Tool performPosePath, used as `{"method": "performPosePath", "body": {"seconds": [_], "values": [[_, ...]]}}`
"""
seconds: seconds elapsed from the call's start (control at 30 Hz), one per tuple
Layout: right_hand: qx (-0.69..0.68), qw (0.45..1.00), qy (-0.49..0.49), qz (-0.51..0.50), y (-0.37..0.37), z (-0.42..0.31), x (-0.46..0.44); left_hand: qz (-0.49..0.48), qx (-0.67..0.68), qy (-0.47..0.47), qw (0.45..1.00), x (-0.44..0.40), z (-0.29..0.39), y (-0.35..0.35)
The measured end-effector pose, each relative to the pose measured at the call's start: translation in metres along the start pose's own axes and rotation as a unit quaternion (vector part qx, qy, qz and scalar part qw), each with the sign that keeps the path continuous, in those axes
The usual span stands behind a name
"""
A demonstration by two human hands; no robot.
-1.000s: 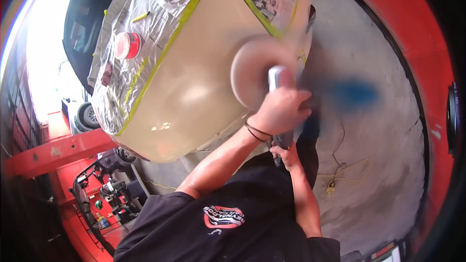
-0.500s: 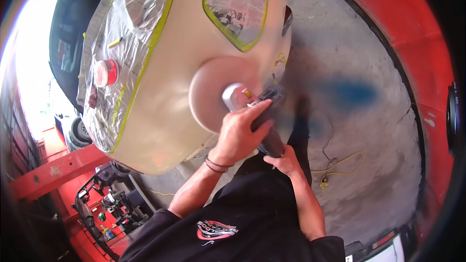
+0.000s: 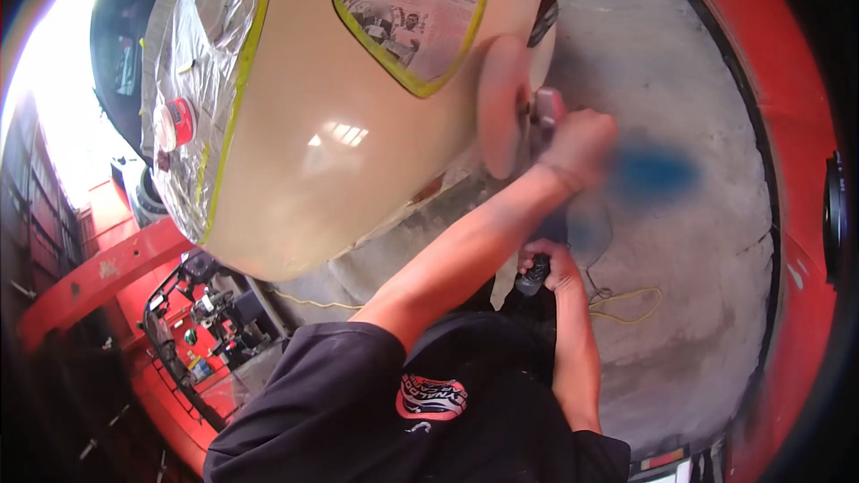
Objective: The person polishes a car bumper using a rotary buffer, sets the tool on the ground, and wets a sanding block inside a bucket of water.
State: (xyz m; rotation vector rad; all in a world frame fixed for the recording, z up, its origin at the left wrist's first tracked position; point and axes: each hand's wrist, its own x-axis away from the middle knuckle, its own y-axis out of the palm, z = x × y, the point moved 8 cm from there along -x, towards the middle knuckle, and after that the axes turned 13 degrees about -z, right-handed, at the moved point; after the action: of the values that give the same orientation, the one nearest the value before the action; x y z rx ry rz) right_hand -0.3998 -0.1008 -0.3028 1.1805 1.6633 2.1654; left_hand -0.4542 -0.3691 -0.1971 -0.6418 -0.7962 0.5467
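Polisher [image 3: 548,107], blurred by motion, is held in both hands at the right edge of the cream car bumper [image 3: 358,170]. Its round pad [image 3: 501,112] stands nearly edge-on to the view, beside the bumper's curved side; whether the pad touches the paint cannot be told. The left hand [image 3: 583,145] is closed over the head end of the machine, its fingers too blurred to make out one by one. Lower down, the right hand [image 3: 558,266] has its fingers wrapped around the dark rear handle [image 3: 534,275].

Above the bumper's glossy, bare stretch, newspaper [image 3: 420,0] covers an opening and is bordered by yellow-green tape [image 3: 376,58]. A crinkled silvery sheet [image 3: 213,27] covers the area on the left, with the same colour of tape along its edge. A tub with a red label [image 3: 181,122] lies tilted on that sheet, and a small yellow piece [image 3: 186,64] is near it.

Beyond the right arm, a yellow cord [image 3: 640,311] loops on the grey floor [image 3: 689,259]. A red beam [image 3: 107,268] slants at the lower left, near a dark frame with assorted parts [image 3: 210,309].
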Motion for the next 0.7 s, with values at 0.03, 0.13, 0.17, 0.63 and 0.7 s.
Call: {"method": "performPosePath", "body": {"seconds": [0.03, 0.13, 0.17, 0.63, 0.7], "values": [[-0.044, 0.999, 0.005, -0.018, 0.008, 0.001, -0.004, 0.036, -0.037, -0.008, 0.999, -0.012, 0.001, 0.007], [-0.075, 0.995, -0.025, 0.056, -0.002, 0.019, -0.019, -0.002, -0.075, -0.102, 0.992, -0.038, -0.015, 0.042], [-0.097, 0.982, -0.057, 0.149, -0.007, 0.03, -0.025, 0.0, -0.076, -0.106, 0.991, -0.039, -0.017, 0.054], [-0.098, 0.994, 0.035, 0.025, -0.03, 0.268, -0.022, -0.041, -0.065, -0.123, 0.99, 0.151, -0.103, 0.179], [-0.076, 0.995, 0.021, 0.061, -0.031, 0.297, -0.027, -0.02, -0.057, -0.118, 0.991, 0.181, -0.111, 0.181]]}}
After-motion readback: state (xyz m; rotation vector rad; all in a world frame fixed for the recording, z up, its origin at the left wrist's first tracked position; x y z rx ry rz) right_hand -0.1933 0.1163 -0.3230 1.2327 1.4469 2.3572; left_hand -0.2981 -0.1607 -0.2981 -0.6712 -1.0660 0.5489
